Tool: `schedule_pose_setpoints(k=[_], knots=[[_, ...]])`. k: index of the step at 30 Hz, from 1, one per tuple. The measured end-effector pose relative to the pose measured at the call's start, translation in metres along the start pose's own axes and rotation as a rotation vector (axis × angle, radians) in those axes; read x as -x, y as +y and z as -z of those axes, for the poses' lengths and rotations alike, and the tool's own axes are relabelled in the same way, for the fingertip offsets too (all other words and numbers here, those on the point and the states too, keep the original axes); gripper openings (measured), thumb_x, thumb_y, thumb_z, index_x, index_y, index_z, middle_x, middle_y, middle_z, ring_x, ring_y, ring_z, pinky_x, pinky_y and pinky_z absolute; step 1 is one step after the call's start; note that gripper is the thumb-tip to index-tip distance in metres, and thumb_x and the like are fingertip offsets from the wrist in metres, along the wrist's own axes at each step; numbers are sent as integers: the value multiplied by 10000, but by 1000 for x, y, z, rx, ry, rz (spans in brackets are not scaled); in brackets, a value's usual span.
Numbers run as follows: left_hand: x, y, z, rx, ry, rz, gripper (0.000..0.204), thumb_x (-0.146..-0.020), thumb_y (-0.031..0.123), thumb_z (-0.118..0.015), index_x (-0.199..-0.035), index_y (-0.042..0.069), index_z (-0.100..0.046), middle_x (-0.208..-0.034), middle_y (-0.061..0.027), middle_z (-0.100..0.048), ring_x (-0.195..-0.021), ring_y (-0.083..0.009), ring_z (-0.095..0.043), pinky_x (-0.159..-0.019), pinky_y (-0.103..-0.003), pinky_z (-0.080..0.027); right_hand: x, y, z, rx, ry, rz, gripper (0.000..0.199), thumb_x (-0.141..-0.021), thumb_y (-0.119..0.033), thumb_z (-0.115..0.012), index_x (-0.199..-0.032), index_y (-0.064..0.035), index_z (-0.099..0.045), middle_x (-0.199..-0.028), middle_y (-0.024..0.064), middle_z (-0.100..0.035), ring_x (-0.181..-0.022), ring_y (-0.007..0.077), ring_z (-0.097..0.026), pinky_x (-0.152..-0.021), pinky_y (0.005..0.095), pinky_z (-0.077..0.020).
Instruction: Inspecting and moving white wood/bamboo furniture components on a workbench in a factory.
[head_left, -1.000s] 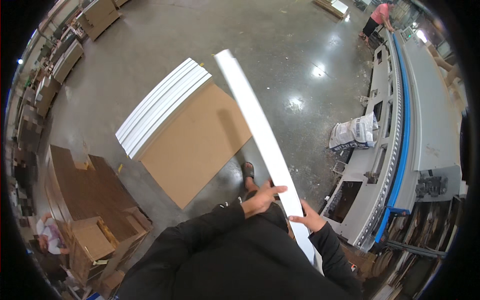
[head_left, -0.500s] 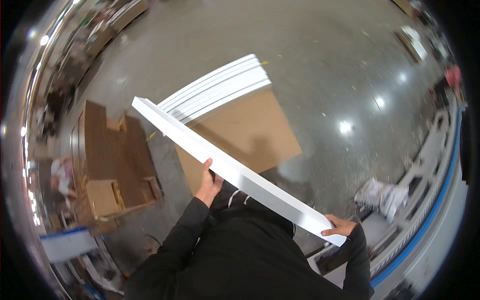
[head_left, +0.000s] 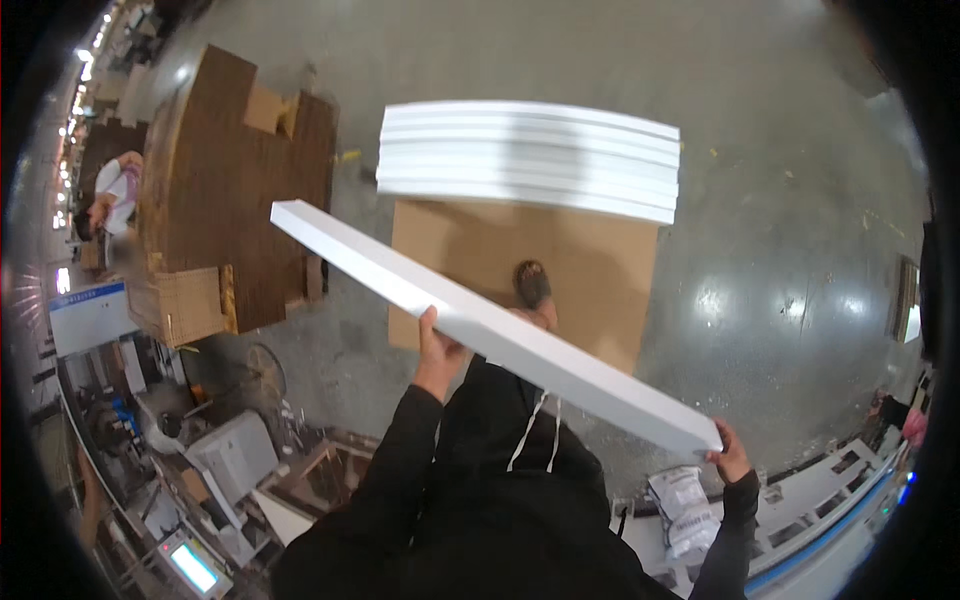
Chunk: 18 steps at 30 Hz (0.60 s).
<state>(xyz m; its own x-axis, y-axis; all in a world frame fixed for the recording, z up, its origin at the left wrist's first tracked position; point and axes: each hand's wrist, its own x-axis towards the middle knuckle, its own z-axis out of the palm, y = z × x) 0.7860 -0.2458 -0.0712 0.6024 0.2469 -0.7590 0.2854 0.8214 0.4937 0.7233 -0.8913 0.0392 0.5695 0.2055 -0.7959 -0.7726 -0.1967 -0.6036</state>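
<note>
I hold a long white board (head_left: 480, 330) slantwise in front of my body, its far end up to the left. My left hand (head_left: 438, 355) grips the near long edge around its middle, thumb on the face. At the lower right end, my right hand (head_left: 730, 452) is closed around the board's corner. Beyond it, several white boards (head_left: 530, 150) lie side by side in a row on a brown cardboard sheet (head_left: 610, 270) on the floor. One of my feet (head_left: 532, 285) is on that sheet, partly behind the held board.
Left stands a brown wooden stack (head_left: 230, 180) with notched sides, a person (head_left: 115, 195) beyond it. Machinery with a lit screen (head_left: 193, 568) is at the lower left. A white plastic bag (head_left: 685, 512) lies by a long machine rail (head_left: 820, 545) at the lower right.
My view has swung left, and the row of boards now appears nearly level and further right. A foot has come into sight on the cardboard. Both hands keep hold of the board.
</note>
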Motion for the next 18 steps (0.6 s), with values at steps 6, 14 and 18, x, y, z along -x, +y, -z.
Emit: schedule_pose_setpoints(k=[6,14,18], knots=[[-151,-59,-9,251,128,206,767,-841,627,-721,-1391,113,-578,-1342,-81,-640,-1267,-306,-585,-1100,-495,-458,-138,-51,61,59,94,-129,1071,-766,-349,-928,-1613,-1,-373,-1533,126,-537,-1416,273,-516,-1169,398,-428],[-342,-148,13,245,254,107,638,-914,582,-670,-1349,121,-604,-1272,-91,-678,-1227,-308,-618,-1086,-509,-485,-346,-19,105,-29,74,-262,1110,-787,-548,-884,-1654,-118,-341,-1583,92,-475,-1442,264,-491,-1168,474,-439],[-419,-158,35,218,201,154,591,-898,522,-707,-1342,148,-596,-1289,-81,-656,-1215,-316,-609,-1035,-534,-497,-443,18,101,12,27,-254,1101,-811,-570,-858,-1660,-95,-343,-1611,113,-455,-1485,258,-434,-1226,425,-337]])
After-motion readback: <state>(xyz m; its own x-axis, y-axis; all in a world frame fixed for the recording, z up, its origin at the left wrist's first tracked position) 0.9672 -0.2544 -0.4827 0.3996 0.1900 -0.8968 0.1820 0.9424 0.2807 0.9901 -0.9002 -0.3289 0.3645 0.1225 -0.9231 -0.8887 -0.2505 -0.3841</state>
